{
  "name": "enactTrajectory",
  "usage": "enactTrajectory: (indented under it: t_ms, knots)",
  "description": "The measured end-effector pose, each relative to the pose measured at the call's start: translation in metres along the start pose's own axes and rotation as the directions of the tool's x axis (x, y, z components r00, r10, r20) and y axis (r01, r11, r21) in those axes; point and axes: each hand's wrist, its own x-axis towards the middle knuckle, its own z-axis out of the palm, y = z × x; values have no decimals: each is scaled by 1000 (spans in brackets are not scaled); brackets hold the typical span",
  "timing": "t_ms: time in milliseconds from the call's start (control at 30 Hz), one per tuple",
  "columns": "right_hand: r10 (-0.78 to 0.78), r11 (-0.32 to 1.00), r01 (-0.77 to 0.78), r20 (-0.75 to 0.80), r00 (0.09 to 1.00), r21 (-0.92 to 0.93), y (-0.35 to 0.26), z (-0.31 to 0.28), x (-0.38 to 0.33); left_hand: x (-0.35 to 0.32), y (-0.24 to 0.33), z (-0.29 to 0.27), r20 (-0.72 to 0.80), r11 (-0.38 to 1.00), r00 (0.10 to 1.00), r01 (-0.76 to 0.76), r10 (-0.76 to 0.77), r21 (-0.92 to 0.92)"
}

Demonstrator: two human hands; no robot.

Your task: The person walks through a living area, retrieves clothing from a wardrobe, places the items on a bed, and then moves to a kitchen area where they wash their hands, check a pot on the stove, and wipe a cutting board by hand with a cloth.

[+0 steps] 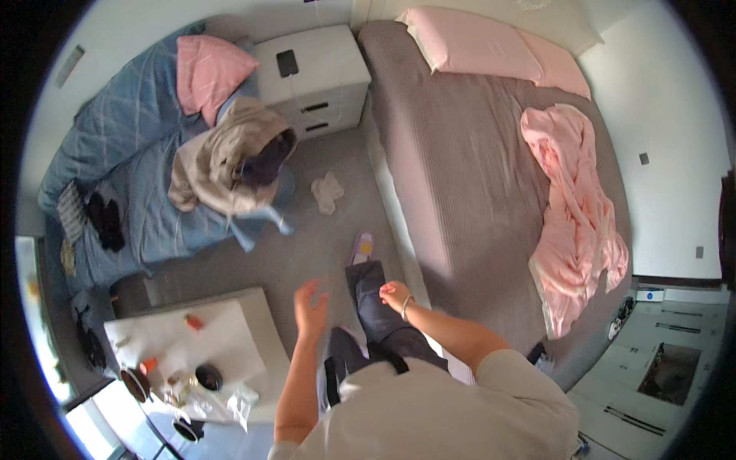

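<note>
My left hand [310, 308] is raised over the grey floor, to the right of the white low table [253, 330]. Its fingers are apart and it holds nothing. My right hand [395, 295] hovers in front of my dark trousers, its fingers curled in and nothing showing between them. A pale bracelet [406, 307] circles that wrist. Ahead on the left, a beige jacket [211, 165] with a dark lining lies heaped at the edge of the blue sofa [149, 218], out of reach of both hands. A crumpled white cloth [327, 192] lies on the floor beyond my purple slipper [363, 247].
A bed [460, 169] with a brown cover fills the right side, bearing a rumpled pink blanket [575, 207] and pink pillows [475, 46]. A white nightstand [330, 61] with a phone [287, 64] stands at the back. Cups and small items sit on the low table.
</note>
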Motion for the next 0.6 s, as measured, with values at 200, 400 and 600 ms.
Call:
enactTrajectory:
  t_ms: [200,400,600]
  knots:
    - [31,838,-124,-181,983,-531,-58,1,225,156,-51,44,-282,987,953,68,-109,-148]
    - [-107,583,-185,-300,948,-791,-39,70,453,268,-82,140,-49,946,994,80,-100,-314]
    - [-141,573,-222,-362,922,-789,-22,166,606,342,-136,178,46,923,998,55,-41,-380]
